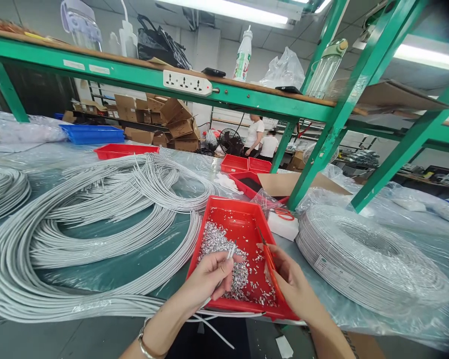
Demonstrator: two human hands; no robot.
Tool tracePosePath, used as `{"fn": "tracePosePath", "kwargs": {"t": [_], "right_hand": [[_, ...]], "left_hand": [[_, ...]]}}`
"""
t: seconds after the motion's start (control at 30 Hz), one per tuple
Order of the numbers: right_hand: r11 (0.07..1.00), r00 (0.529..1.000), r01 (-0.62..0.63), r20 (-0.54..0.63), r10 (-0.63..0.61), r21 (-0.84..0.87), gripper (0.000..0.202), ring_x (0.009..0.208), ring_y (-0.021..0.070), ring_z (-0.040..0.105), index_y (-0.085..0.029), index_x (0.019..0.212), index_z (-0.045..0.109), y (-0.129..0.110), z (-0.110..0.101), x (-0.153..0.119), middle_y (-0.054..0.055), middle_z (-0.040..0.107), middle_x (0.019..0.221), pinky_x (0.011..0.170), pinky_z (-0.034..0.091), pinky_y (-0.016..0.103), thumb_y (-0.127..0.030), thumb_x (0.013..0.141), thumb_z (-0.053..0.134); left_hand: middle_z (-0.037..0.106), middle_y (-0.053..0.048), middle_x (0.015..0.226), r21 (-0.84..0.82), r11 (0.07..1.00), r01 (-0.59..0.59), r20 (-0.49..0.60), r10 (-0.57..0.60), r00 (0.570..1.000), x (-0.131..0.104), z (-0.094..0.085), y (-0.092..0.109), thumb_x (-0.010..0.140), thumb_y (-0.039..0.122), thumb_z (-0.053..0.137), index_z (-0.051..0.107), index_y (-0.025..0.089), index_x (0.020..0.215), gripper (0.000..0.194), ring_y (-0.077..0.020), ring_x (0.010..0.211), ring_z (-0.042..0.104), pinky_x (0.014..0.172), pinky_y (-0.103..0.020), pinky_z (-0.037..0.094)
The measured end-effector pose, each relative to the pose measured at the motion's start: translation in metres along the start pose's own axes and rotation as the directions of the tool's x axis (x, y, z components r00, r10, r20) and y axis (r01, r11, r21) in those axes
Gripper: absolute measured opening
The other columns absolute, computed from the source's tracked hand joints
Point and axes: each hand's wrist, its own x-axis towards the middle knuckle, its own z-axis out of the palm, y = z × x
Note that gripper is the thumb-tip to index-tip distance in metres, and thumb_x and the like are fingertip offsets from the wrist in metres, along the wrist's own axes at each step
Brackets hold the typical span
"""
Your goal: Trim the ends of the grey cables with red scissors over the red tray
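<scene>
Above the red tray (243,222), my left hand (219,273) pinches the end of a pale grey cable (231,251) between thumb and fingers. Orange-handled scissors or snips (270,264) are gripped in my right hand (290,276), with the tool pointing up and away over the tray's right side. Small silvery pieces (219,239) lie heaped in the left part of the tray and scattered over its floor. A large bundle of grey cables (108,304) loops to the left, its ends running under my left wrist and past the tray's front edge.
A wrapped cable coil (359,259) lies to the right. Beside the tray is a white box (283,225) with orange-handled scissors (284,214). Green shelf posts (316,159) rise behind. Red bins (234,163) and a blue bin (93,134) stand farther back. Two people are in the background.
</scene>
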Motion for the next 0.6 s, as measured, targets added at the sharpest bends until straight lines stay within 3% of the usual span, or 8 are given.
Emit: {"fn": "tracePosePath", "kwargs": {"t": [0.1,0.2,0.3,0.43,0.53,0.6], "right_hand": [[0.996,0.985,-0.089,0.146,0.087,0.012,0.038,0.097,0.025,0.055,-0.019,0.108,0.051,-0.011,-0.004,-0.016,0.012,0.057,0.11,0.085,0.045,0.037,-0.044,0.079,0.057],[0.994,0.977,-0.11,0.186,0.104,0.022,0.039,0.091,0.0239,0.056,-0.018,0.108,0.05,-0.014,-0.003,-0.032,0.011,0.059,0.099,0.081,0.046,0.038,-0.043,0.079,0.058],[0.989,0.974,-0.126,0.202,0.107,0.082,0.043,0.092,0.0232,0.056,-0.02,0.114,0.046,-0.013,-0.004,-0.046,0.012,0.057,0.104,0.08,0.046,0.038,-0.042,0.079,0.058],[0.985,0.953,-0.164,0.267,0.143,0.057,0.056,0.103,0.0263,0.052,-0.024,0.124,0.039,-0.01,-0.01,-0.061,0.013,0.05,0.119,0.086,0.044,0.039,-0.036,0.076,0.065],[0.991,0.945,-0.134,0.303,0.125,0.008,0.065,0.115,0.0279,0.044,-0.03,0.128,0.036,-0.007,-0.013,-0.067,0.01,0.044,0.127,0.095,0.037,0.04,-0.029,0.072,0.07],[0.992,0.947,-0.127,0.297,0.124,-0.009,0.066,0.113,0.0278,0.045,-0.031,0.128,0.035,-0.007,-0.013,-0.068,0.009,0.046,0.126,0.094,0.037,0.04,-0.03,0.072,0.07]], "left_hand": [[0.051,0.008,0.044,0.001,1.0,0.016,0.039,-0.016,0.999,-0.007,0.005,0.006,0.08,0.043,0.053,0.043,0.019,0.089,0.028,-0.0009,0.023,0.02,0.027,-0.015,0.009],[0.05,0.009,0.043,0.063,0.997,0.034,0.064,-0.038,0.997,-0.018,0.014,0.015,0.078,0.046,0.054,0.04,0.02,0.083,0.03,0.0003,0.022,0.02,0.025,-0.012,0.007],[0.053,0.007,0.052,0.082,0.996,0.032,0.035,-0.035,0.999,-0.029,0.02,0.024,0.076,0.046,0.056,0.043,0.018,0.079,0.031,0.0031,0.022,0.022,0.025,-0.011,0.009],[0.054,0.005,0.058,-0.004,1.0,0.024,-0.002,-0.024,1.0,-0.038,0.018,0.026,0.074,0.04,0.062,0.049,0.015,0.074,0.029,0.0027,0.027,0.033,0.027,-0.009,0.016],[0.053,0.004,0.051,-0.103,0.993,0.051,0.054,-0.045,0.998,-0.041,0.013,0.022,0.075,0.04,0.06,0.052,0.015,0.073,0.027,-0.0031,0.03,0.043,0.025,-0.01,0.023],[0.053,0.004,0.049,-0.145,0.986,0.077,0.094,-0.064,0.993,-0.042,0.012,0.019,0.076,0.041,0.06,0.053,0.015,0.073,0.027,-0.0059,0.03,0.046,0.025,-0.012,0.027]]}}
